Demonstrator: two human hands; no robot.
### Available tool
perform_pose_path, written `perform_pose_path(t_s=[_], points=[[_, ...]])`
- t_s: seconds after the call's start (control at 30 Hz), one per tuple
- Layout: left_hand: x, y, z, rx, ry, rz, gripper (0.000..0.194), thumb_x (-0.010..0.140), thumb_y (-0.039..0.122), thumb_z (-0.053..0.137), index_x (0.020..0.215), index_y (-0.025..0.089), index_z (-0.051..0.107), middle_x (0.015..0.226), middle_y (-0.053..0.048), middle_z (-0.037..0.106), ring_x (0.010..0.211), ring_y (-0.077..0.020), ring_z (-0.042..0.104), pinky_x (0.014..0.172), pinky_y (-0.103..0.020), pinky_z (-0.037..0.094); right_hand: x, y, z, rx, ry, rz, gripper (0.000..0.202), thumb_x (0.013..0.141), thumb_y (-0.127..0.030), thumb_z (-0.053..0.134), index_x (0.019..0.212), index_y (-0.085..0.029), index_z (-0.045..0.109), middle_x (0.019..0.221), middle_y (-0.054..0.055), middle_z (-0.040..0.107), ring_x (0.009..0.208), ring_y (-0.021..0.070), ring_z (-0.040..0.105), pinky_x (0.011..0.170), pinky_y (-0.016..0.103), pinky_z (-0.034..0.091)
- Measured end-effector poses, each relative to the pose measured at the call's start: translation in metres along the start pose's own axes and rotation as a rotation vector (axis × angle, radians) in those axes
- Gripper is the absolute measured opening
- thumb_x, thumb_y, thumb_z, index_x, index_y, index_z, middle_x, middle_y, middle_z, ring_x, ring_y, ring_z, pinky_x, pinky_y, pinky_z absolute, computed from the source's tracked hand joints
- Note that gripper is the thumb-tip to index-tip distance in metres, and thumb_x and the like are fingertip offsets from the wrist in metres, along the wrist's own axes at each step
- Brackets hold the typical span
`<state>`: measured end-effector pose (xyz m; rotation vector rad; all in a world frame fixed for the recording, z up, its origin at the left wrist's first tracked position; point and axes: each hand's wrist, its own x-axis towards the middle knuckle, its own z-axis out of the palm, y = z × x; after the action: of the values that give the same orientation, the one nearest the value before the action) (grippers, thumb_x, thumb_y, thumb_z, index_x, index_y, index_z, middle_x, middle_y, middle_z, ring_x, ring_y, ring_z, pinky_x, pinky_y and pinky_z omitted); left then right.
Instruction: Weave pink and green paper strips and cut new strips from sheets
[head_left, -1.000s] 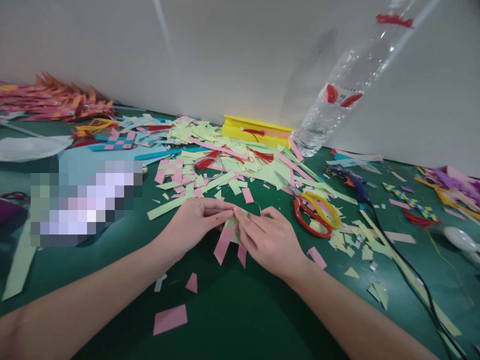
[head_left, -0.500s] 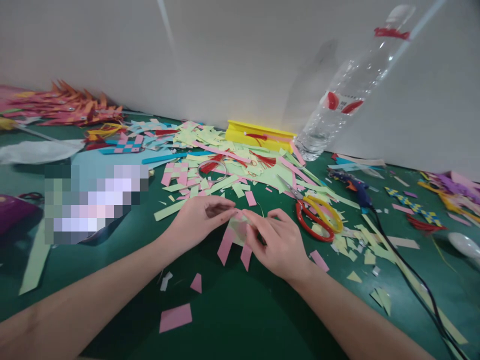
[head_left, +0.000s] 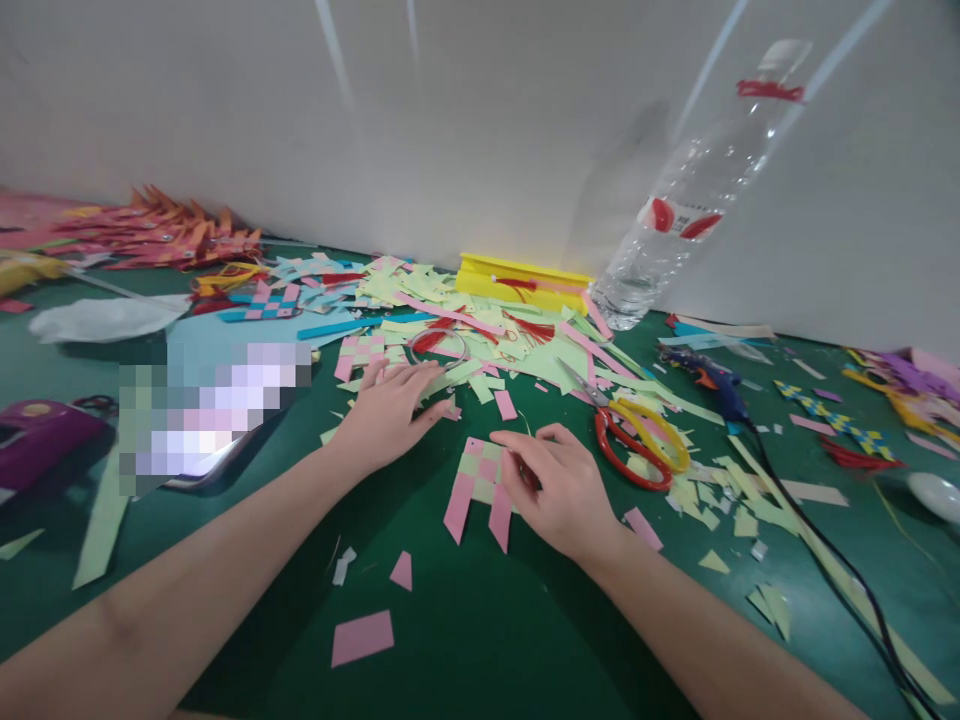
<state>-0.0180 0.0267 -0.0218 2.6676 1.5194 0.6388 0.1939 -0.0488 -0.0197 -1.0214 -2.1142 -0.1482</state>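
A small woven paper piece [head_left: 478, 462] in pink and pale green checks, with two pink strips hanging toward me, is at the middle of the green table. My right hand [head_left: 559, 490] pinches its right side between thumb and fingers, which hide that edge. My left hand [head_left: 390, 412] is apart from it, fingers stretched out over the paper scraps at the back left. Its fingertips lie close to a clear ring [head_left: 459, 345] and another pink and green woven piece [head_left: 358, 355]; whether they touch anything, I cannot tell.
Scissors [head_left: 637, 445] with red and yellow handles lie right of my right hand. Farther right is a blue glue gun [head_left: 724, 393] with a black cord. A plastic bottle [head_left: 675, 225] leans at the wall. Left are a phone [head_left: 225, 445] and a purple object [head_left: 49, 435].
My left hand has let go of the woven paper and moved left and away over the scraps, its fingers spreading. The right hand stays at the paper. The view has shifted slightly.
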Motion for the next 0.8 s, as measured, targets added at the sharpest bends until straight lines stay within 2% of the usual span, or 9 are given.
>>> perform_pose_path(t_s=[0.1,0.17,0.2,0.23,0.37,0.43,0.53,0.67,0.8], points=[[0.000,0.004,-0.003,-0.061,-0.040,0.145,0.046,0.096,0.046,0.036,0.133,0.020,0.046,0.139,-0.009,0.052,0.127,-0.0237,0.047,0.114,-0.049,0.010,0.000,0.000,0.000,0.005,0.002,-0.010,0.019,0.088,-0.011,0.049,0.100,-0.011,0.063,0.059,-0.001,0.065,0.047,0.0095,0.049,0.065,0.029,0.045],[0.001,0.004,-0.005,-0.089,-0.050,0.210,0.044,0.097,0.043,0.034,0.133,0.021,0.045,0.142,-0.008,0.049,0.131,-0.0217,0.042,0.115,-0.046,0.013,0.000,0.000,-0.001,0.006,0.003,-0.013,0.019,0.088,-0.010,0.049,0.100,-0.011,0.064,0.058,-0.001,0.064,0.046,0.0096,0.048,0.065,0.030,0.045],[0.001,0.002,-0.006,-0.090,-0.042,0.193,0.042,0.097,0.040,0.032,0.132,0.020,0.045,0.141,-0.008,0.049,0.132,-0.0217,0.041,0.115,-0.045,0.016,0.000,0.000,-0.001,0.010,0.000,-0.010,0.019,0.088,-0.010,0.048,0.100,-0.011,0.064,0.057,-0.001,0.063,0.046,0.0096,0.047,0.065,0.030,0.045],[0.002,-0.001,-0.007,-0.079,-0.022,0.141,0.041,0.097,0.036,0.030,0.131,0.019,0.046,0.140,-0.009,0.050,0.132,-0.0224,0.041,0.114,-0.045,0.019,0.000,0.000,-0.002,0.019,-0.006,-0.002,0.019,0.088,-0.010,0.048,0.100,-0.011,0.064,0.057,-0.001,0.063,0.046,0.0096,0.046,0.065,0.030,0.045],[0.004,-0.019,-0.003,0.055,0.108,-0.254,0.041,0.090,0.026,0.036,0.127,0.011,0.047,0.133,-0.018,0.053,0.128,-0.0314,0.043,0.106,-0.049,0.031,0.001,-0.001,-0.002,0.041,-0.021,0.029,0.020,0.088,-0.011,0.048,0.100,-0.012,0.064,0.056,-0.002,0.061,0.047,0.0105,0.046,0.064,0.029,0.046],[0.005,-0.026,0.000,0.066,0.091,-0.356,0.043,0.087,0.026,0.042,0.127,0.012,0.046,0.131,-0.018,0.053,0.126,-0.0327,0.045,0.106,-0.051,0.030,0.000,-0.001,-0.002,0.041,-0.025,0.041,0.020,0.089,-0.012,0.048,0.100,-0.012,0.065,0.056,-0.001,0.061,0.048,0.0113,0.047,0.063,0.029,0.046],[0.006,-0.030,0.000,0.023,0.091,-0.414,0.042,0.085,0.026,0.045,0.126,0.017,0.047,0.129,-0.014,0.055,0.121,-0.0302,0.050,0.107,-0.052,0.028,0.000,-0.001,-0.003,0.048,-0.036,0.063,0.021,0.089,-0.014,0.047,0.100,-0.014,0.065,0.057,-0.001,0.063,0.051,0.0124,0.051,0.061,0.029,0.046],[0.007,-0.028,-0.005,-0.047,0.126,-0.412,0.038,0.083,0.028,0.048,0.121,0.020,0.052,0.126,-0.012,0.057,0.106,-0.0285,0.060,0.103,-0.054,0.032,0.000,-0.002,-0.004,0.047,-0.041,0.079,0.022,0.089,-0.015,0.046,0.099,-0.014,0.066,0.057,0.001,0.064,0.055,0.0141,0.056,0.059,0.029,0.046],[0.008,-0.030,-0.011,-0.148,0.129,-0.444,0.041,0.081,0.032,0.054,0.120,0.018,0.054,0.123,-0.013,0.059,0.092,-0.0268,0.065,0.085,-0.044,0.049,0.001,-0.001,-0.004,0.052,-0.031,0.084,0.021,0.089,-0.015,0.047,0.097,-0.014,0.066,0.057,0.001,0.064,0.057,0.0147,0.057,0.057,0.028,0.046]])
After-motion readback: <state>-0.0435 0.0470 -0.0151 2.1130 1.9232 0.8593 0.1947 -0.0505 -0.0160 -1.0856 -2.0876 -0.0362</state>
